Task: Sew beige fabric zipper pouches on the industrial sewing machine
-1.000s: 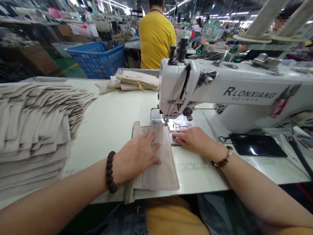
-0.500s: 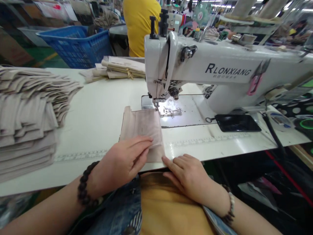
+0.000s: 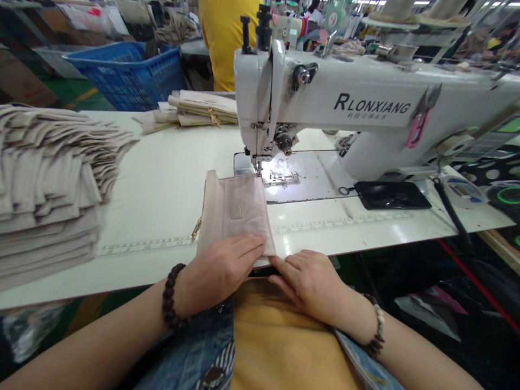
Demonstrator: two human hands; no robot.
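Right hand (image 3: 311,279) drawn back from the white metal sewing machine (image 3: 345,92) to the flat beige fabric pouch (image 3: 249,219)

The pouch lies on the pale, glossy surface (image 3: 166,195), its far right corner at the small metal presser foot (image 3: 258,167) and a slim gold zip pull (image 3: 197,227) out to its left. The left hand (image 3: 221,273) rests across the near part, fingers together; its thumb is hidden, so I cannot tell whether it grips. The right hand's forefinger touches the near right corner, thumb apart below; whether it pinches the edge cannot be made out. The step in hand looks like lining up the right edge at the foot; the next move calls for keeping that edge straight and its layers flat
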